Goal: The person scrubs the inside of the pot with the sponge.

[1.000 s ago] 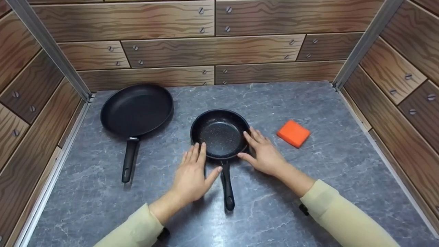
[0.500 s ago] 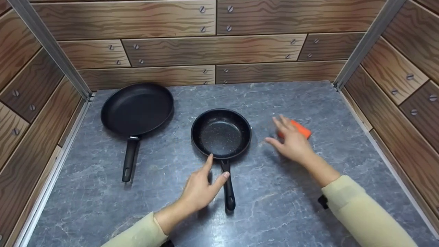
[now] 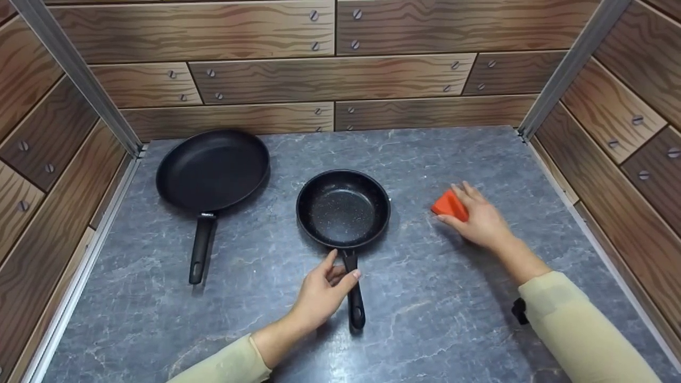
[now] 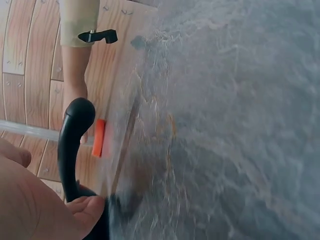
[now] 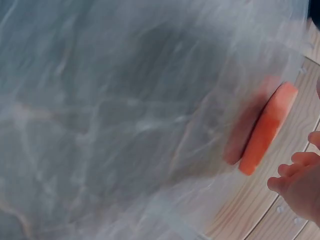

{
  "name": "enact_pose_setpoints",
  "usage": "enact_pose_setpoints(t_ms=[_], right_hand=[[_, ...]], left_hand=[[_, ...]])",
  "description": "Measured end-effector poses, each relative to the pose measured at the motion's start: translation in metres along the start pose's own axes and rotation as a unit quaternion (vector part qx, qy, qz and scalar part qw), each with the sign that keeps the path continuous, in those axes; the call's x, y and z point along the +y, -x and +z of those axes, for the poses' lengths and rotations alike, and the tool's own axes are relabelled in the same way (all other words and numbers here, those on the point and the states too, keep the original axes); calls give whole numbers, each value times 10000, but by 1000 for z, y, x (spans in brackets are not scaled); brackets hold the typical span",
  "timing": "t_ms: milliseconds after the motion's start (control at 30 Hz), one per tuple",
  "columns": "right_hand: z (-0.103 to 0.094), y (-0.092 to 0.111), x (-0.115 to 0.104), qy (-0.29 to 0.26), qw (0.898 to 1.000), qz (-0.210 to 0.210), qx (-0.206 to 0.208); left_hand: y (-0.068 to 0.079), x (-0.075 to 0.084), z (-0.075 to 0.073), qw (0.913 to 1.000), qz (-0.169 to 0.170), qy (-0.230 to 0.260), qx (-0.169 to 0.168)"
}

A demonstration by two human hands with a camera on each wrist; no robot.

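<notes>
A small black speckled frying pan (image 3: pixel 343 213) sits mid-table with its handle (image 3: pixel 356 308) toward me. My left hand (image 3: pixel 319 295) holds that handle close to the pan body, thumb on top and index fingertip near the rim. In the left wrist view, fingertips of the left hand (image 4: pixel 40 200) meet the dark handle (image 4: pixel 67 150). To the right of the pan, my right hand (image 3: pixel 484 221) pinches an orange sponge (image 3: pixel 449 207), which bends between thumb and fingers. The right wrist view has the sponge (image 5: pixel 267 130) low over the tabletop beside the fingers (image 5: pixel 295 172).
A larger black frying pan (image 3: pixel 213 173) lies at the back left, its handle pointing forward. Wood-patterned panels (image 3: pixel 330 80) wall in the grey marbled table (image 3: pixel 255 340) at the back and both sides, with metal rails (image 3: pixel 80 298) along the side edges.
My right hand has left the small pan's rim, moved right and taken hold of the sponge. The left hand has slid from the rim down to the handle. Both pans stay put.
</notes>
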State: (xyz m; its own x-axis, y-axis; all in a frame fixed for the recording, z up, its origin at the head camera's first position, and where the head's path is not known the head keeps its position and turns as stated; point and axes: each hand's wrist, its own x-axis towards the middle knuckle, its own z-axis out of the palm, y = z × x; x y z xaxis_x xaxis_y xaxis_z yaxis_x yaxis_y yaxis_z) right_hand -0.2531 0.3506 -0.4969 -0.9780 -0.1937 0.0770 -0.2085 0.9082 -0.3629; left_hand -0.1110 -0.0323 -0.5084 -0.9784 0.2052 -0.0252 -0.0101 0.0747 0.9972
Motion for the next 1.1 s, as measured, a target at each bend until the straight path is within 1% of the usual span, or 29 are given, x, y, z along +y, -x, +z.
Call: enact_pose_setpoints(t_ms=[100, 267, 367, 533, 700, 833, 1100], right_hand=[[0, 1, 6, 34, 9998, 97, -149], [0, 2, 15, 82, 9996, 82, -258], [0, 2, 19, 125, 9995, 28, -272], [-1, 5, 25, 117, 9987, 127, -483], [-3, 7, 29, 75, 9974, 138, -701], [-6, 7, 31, -44, 9964, 155, -838], [-8, 5, 34, -186, 9964, 185, -802]], left_hand=[[-2, -2, 4, 9989, -192, 430, 29], [-4, -6, 9, 9946, -605, 836, 56], [-6, -9, 11, 9907, -758, 1128, 42], [-7, -14, 13, 9843, -803, 1573, 36], [-9, -18, 13, 9810, -802, 1766, 63], [-11, -21, 13, 9780, -823, 1917, 13], [-15, -28, 15, 9667, -902, 2388, -167]])
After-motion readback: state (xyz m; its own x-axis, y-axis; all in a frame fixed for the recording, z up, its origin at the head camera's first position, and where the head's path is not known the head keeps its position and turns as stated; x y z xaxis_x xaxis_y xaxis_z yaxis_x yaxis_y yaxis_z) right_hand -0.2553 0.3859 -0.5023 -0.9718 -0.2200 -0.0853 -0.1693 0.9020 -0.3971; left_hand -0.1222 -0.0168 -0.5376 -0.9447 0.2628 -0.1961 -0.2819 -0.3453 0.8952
